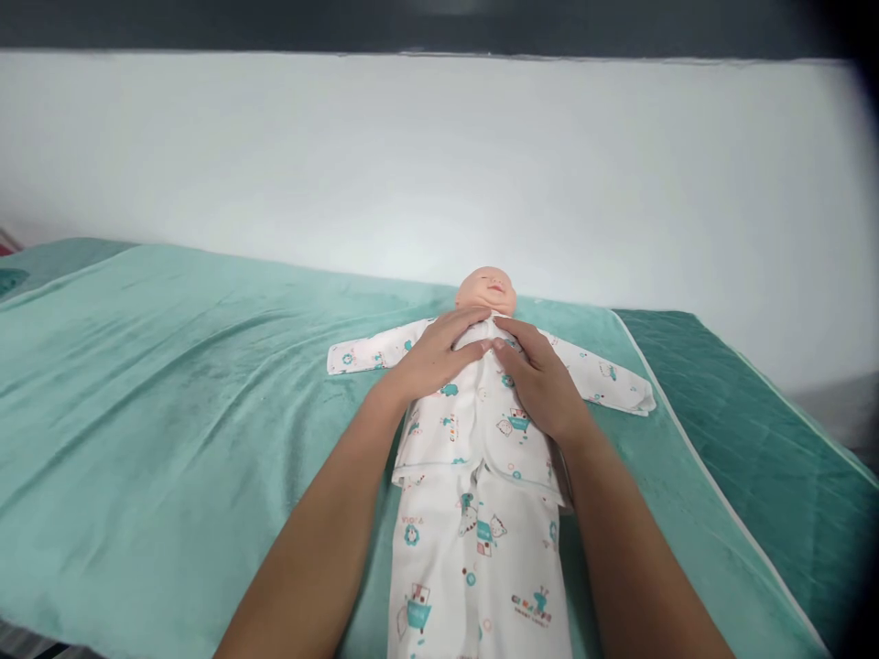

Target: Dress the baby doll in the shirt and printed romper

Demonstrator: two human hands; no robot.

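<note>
A baby doll point(486, 290) lies on its back, its head toward the wall. It wears a white printed jacket point(450, 430) with both sleeves stretched out sideways, and matching white trousers point(481, 567) below. On the chest rests my left hand point(439, 352), fingers extended over the upper left side of the jacket. My right hand point(542, 375) lies flat on the other side of the chest, its fingertips by the collar. The two thumbs almost meet at the jacket's middle. Neither hand grips anything that I can see.
Under the doll spreads a light green blanket point(171, 439), wrinkled to the left. A darker green quilted cover point(769, 439) shows at the right. Behind the bed rises a white wall point(330, 156) with a dark band point(275, 26) along its top.
</note>
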